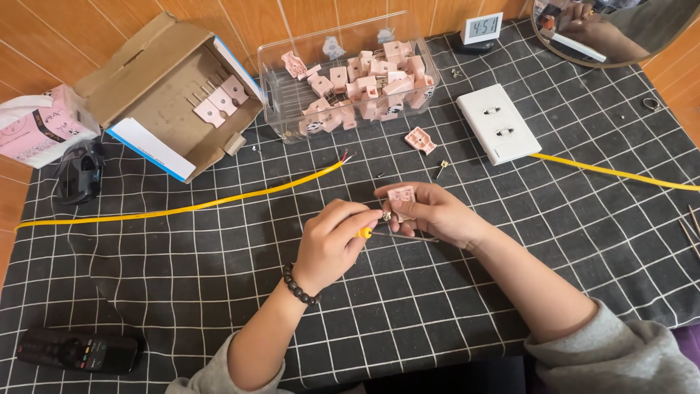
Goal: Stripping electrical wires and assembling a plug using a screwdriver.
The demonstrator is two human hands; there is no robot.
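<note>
In front of the clear plastic box, near the middle of the table, my two hands meet. My right hand is curled shut around a small pink plug part, pinched between thumb and fingers. My left hand is closed in a fist around a screwdriver with a yellow handle. Its tip points at the pink part. A string of dark round beads sits on my left wrist.

The black cloth with white squares covers the table. It looks soft and flat. There is lots of open room on the cloth below the box, on both sides of my arms. A thin yellow wire runs across the cloth just below the box, between it and my hands. Its bare end is close to my hands but not touching.

The box is see-through and hard, with many more pink parts piled inside. One pink part lies loose just beside the box. A white flat socket plate sits to the right of the box. A brown cardboard box stands open to the left of it. A black remote lies far from the box, at the cloth's near edge.
</note>
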